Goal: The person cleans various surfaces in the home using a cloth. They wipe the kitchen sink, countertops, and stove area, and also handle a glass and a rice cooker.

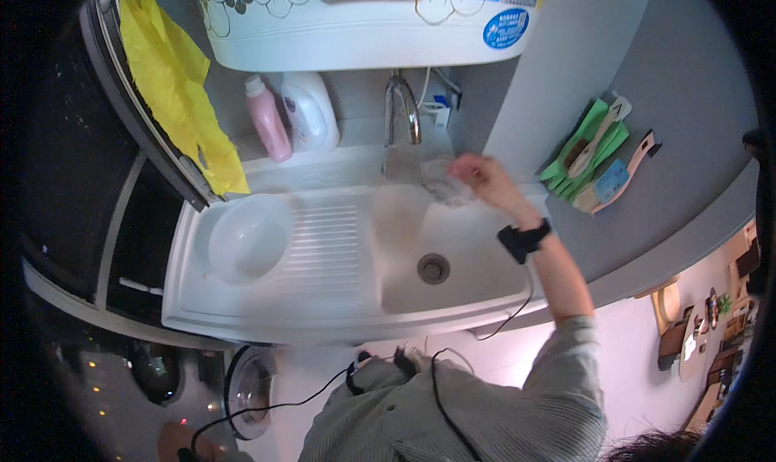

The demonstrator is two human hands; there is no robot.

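Note:
My right hand (485,180), with a black band on its wrist, is over the back right of the white sink basin (479,280). It is blurred, and its fingers look curled. A pinkish patch shows at the fingertips; whether it is skin or a held thing is unclear. Beside them is a see-through, ribbed-looking object (445,180), and contact cannot be made out. A chrome faucet (403,107) arches over the back of the sink. At the dim bottom left edge, a blurred skin-toned shape, probably part of my left hand (185,444) or forearm, is mostly cut off.
A white plastic basin (250,237) sits left of the ribbed drainboard (324,247). Behind stand a pink bottle (270,122) and a white jug (312,113). A yellow cloth (176,80) hangs left. Green gloves (585,140) and brushes (624,174) lie on the grey counter (673,116). A water heater (364,37) overhangs the sink.

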